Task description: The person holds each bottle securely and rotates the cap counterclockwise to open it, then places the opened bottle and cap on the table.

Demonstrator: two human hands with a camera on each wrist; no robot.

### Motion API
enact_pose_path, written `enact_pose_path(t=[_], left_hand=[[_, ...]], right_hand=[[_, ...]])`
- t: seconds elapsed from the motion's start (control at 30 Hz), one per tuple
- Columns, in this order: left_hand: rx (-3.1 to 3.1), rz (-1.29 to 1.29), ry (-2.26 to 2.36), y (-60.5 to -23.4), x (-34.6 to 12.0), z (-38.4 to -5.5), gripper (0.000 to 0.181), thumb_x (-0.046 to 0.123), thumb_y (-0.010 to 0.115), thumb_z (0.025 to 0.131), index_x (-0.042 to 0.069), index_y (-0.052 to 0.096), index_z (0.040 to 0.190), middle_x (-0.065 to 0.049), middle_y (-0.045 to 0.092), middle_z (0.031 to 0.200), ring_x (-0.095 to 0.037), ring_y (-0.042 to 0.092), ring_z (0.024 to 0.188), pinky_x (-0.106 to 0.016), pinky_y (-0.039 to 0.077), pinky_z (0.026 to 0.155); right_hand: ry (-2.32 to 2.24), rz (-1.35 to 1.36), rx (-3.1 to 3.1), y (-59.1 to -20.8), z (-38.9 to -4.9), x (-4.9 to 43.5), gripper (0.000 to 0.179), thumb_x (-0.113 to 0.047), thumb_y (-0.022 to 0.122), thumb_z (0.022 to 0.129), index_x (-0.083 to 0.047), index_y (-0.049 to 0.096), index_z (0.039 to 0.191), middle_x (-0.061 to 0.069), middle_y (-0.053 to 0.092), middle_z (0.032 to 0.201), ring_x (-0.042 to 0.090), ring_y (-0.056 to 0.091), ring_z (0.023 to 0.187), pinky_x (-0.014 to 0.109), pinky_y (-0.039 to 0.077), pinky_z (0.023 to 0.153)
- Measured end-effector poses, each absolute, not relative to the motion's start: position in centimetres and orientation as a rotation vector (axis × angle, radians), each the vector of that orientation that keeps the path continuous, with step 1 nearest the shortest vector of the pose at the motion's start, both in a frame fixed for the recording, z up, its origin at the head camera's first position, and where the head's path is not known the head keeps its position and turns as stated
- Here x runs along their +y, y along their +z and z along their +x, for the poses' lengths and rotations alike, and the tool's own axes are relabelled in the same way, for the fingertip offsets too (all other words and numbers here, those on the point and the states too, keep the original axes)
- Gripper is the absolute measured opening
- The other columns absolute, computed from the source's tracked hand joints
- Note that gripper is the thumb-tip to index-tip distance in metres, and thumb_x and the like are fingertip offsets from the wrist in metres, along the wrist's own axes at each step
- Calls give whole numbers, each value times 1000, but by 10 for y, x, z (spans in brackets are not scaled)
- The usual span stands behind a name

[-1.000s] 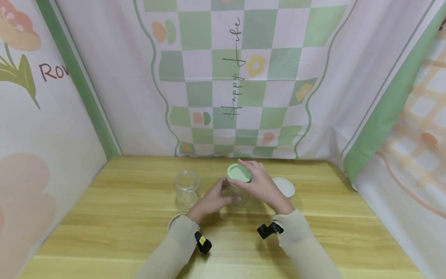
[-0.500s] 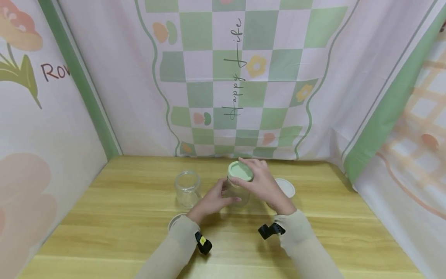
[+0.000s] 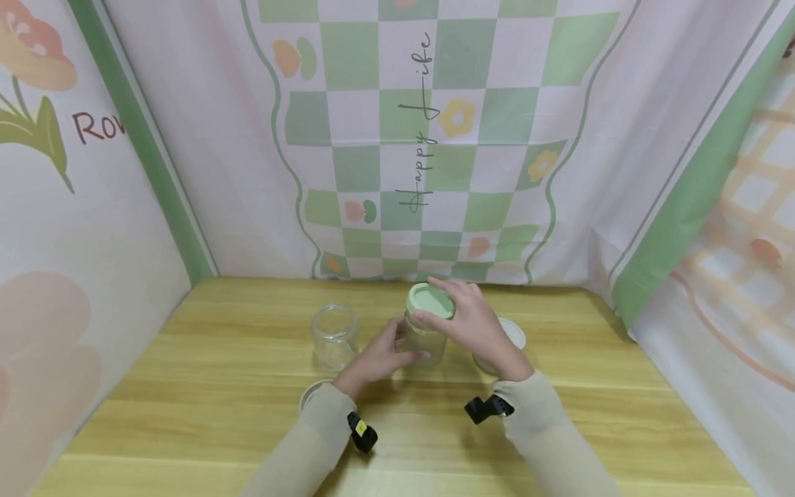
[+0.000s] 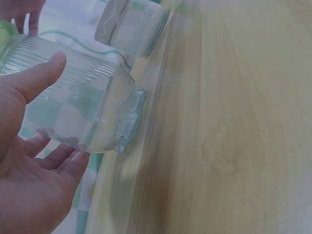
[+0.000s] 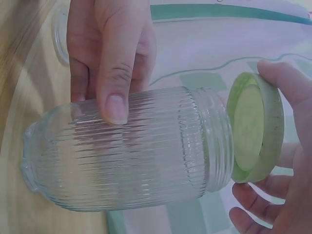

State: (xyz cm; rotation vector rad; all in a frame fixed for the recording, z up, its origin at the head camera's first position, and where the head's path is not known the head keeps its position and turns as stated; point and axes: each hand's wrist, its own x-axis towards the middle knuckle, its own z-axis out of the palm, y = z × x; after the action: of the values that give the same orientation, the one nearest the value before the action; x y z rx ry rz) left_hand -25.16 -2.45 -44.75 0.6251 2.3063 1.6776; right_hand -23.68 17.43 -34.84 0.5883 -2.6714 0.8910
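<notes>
My left hand (image 3: 380,353) grips the side of a ribbed clear glass jar (image 5: 141,156), which stands upright on the table. The thumb lies along the near side and the fingers reach behind it. With its thumb and fingers around the rim, my right hand (image 3: 475,324) holds a light green lid (image 3: 431,301). In the right wrist view the lid's underside faces the jar's threaded mouth (image 5: 217,139), slightly tilted, with a narrow gap between them. The jar's glass looks see-through, with nothing visible inside.
An open clear glass jar (image 3: 334,338) stands to the left of my hands. A jar with a white lid (image 3: 513,333) stands at the right, partly behind my right wrist. Another round lid (image 3: 312,393) lies partly under my left sleeve. A patterned curtain (image 3: 410,159) hangs along the table's back edge.
My right hand has risen and shifted slightly right with the green lid, lifting it off the jar's mouth. The left hand stays in place around the jar.
</notes>
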Motion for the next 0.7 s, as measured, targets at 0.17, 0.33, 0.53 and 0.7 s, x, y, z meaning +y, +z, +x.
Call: enact_pose_path(t=[0.17, 0.33, 0.53, 0.7], left_hand=[[2314, 627, 1668, -448, -25, -253, 80, 40, 75, 90, 12, 33, 152, -9, 45, 148, -31, 41, 138, -49, 34, 113], [2312, 647, 1679, -449, -26, -253, 77, 37, 75, 92, 11, 33, 152, -9, 45, 148, -30, 42, 137, -50, 35, 113], [2297, 637, 1683, -445, -26, -251, 79, 35, 75, 92, 12, 31, 154, -10, 42, 151, -33, 41, 138, -54, 35, 112], [2297, 647, 1675, -443, -26, -249, 81, 37, 74, 92, 8, 29, 154, -14, 40, 152, -36, 39, 138, -55, 34, 112]], right_hand=[[891, 593, -2684, -344, -236, 176, 77, -62, 72, 84, -18, 55, 145, 11, 54, 141, 31, 49, 122, 50, 50, 84], [911, 620, -2677, -343, -231, 180, 80, -61, 76, 80, -21, 53, 145, 7, 54, 138, 26, 55, 111, 46, 51, 81], [867, 691, -2675, -342, -221, 186, 84, -61, 79, 78, -21, 52, 146, 5, 54, 135, 17, 56, 94, 34, 51, 69], [832, 754, -2661, -342, -210, 190, 85, -59, 80, 77, -20, 52, 146, 6, 56, 126, 15, 56, 92, 32, 52, 69]])
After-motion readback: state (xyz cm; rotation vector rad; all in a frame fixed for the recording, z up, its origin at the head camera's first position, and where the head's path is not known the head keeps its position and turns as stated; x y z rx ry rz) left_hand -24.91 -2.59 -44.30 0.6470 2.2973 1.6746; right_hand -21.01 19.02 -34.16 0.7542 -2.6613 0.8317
